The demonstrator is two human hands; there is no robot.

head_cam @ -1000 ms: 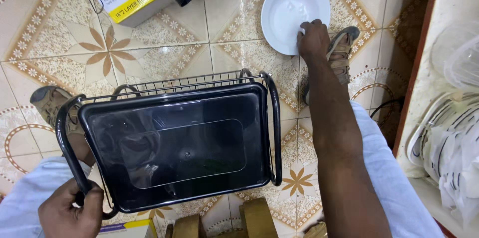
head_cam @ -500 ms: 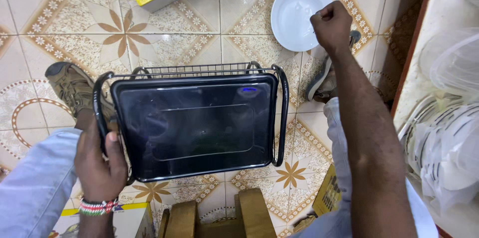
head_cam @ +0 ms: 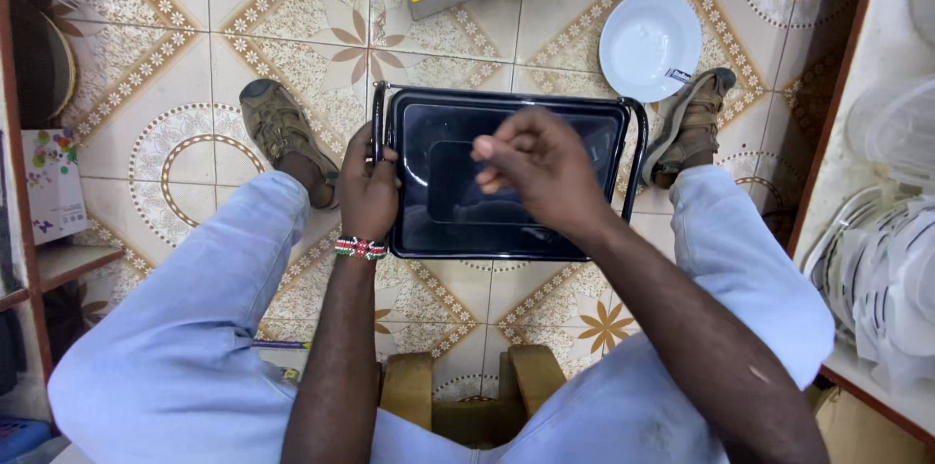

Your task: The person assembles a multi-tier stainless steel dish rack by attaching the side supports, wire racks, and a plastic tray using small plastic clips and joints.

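Our left hand [head_cam: 368,186] grips the glossy black rectangular tray's [head_cam: 506,230] wire frame [head_cam: 378,123]; our right hand [head_cam: 545,167] hovers above it, fingertips pinched, holding nothing visible.

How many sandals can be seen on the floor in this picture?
2. One sandal is on the tiled floor left of the black tray; the other sandal is right of it, just below the white plate. None seems hidden.
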